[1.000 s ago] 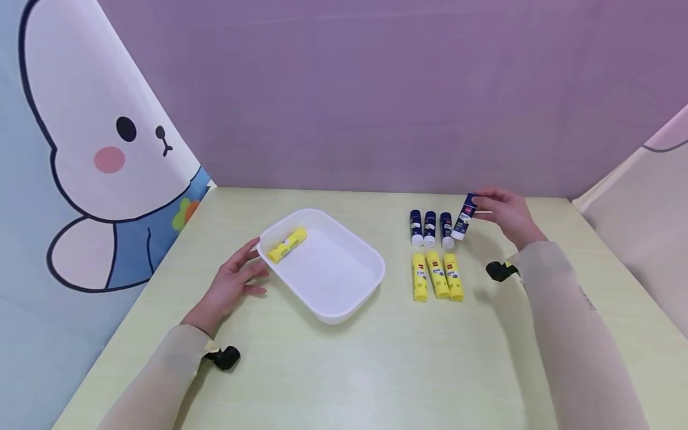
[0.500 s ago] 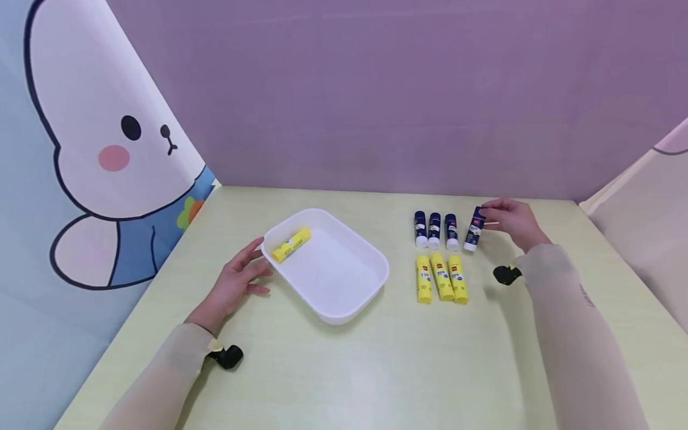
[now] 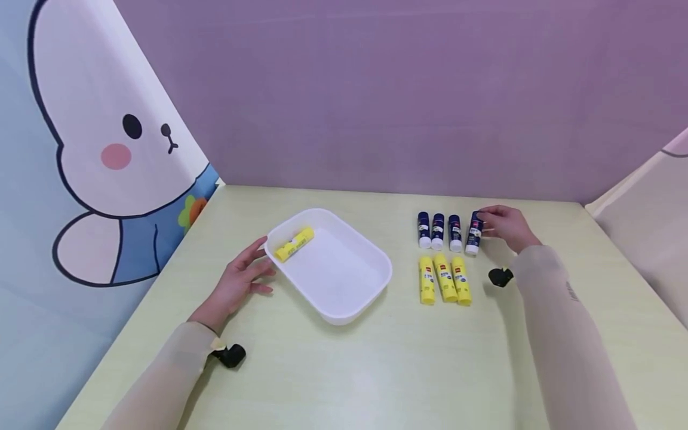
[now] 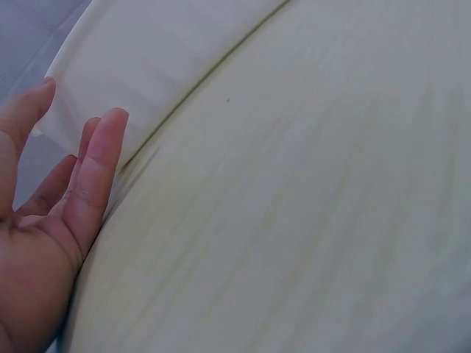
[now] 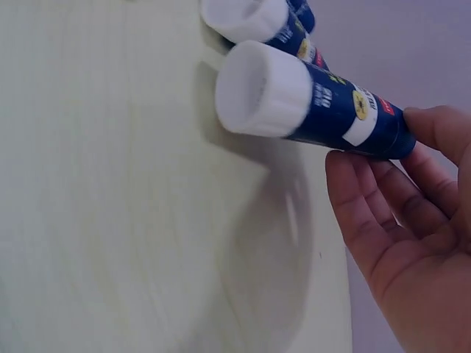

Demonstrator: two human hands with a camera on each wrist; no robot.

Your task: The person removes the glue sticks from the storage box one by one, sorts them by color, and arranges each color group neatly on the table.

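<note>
My right hand point(image 3: 507, 228) pinches the dark blue end of a glue stick point(image 3: 475, 233) between thumb and fingers. In the right wrist view its white cap point(image 5: 265, 88) points away from the hand, and the label shows. Just left of it, three more blue glue sticks point(image 3: 454, 233) lie side by side, white ends toward me. Below them are three yellow glue sticks point(image 3: 444, 278) in a second row. My left hand point(image 3: 236, 286) rests with loosely extended fingers at the left rim of a white tray point(image 3: 371, 254). One yellow glue stick point(image 3: 294, 243) lies inside the tray's left end.
All this is on a pale wood-grain table point(image 3: 349, 376). A purple backdrop point(image 3: 398, 107) rises behind its far edge, and a cloth with a cartoon rabbit point(image 3: 97, 77) stands at the left. Each sleeve bears a small black camera point(image 3: 500, 276) near the wrist.
The right hand has lowered the blue glue stick, swung right, then brought it back beside the end of the blue row, now nearly parallel to the others. The left hand stays at the tray.
</note>
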